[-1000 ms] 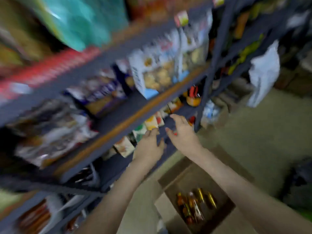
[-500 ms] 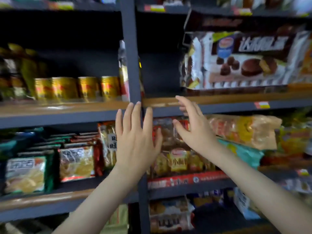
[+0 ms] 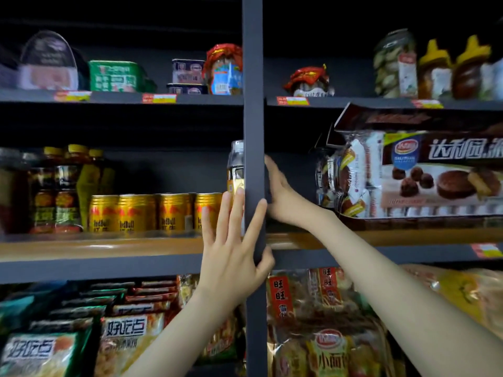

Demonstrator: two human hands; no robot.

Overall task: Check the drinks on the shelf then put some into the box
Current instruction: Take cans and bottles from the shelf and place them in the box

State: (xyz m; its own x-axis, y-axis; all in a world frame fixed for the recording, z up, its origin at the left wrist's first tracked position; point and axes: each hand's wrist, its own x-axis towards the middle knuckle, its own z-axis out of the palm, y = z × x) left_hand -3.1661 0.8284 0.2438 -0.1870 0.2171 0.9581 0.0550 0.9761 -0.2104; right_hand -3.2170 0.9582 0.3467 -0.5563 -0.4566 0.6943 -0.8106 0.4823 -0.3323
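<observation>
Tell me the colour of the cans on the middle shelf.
The cans are gold with red markings, best seen in the head view.

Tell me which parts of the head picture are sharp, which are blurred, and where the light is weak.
Head view: the gold cans and the left hand are fairly sharp; the jars at top right are smeared by blur; the shelf recesses behind the goods lie in deep shadow.

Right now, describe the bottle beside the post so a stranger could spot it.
Find the dark post in the middle of the shelving, then the wood-edged shelf left of it. A row of gold cans runs toward the post. The bottle stands last, taller than them, with a pale cap.
</observation>
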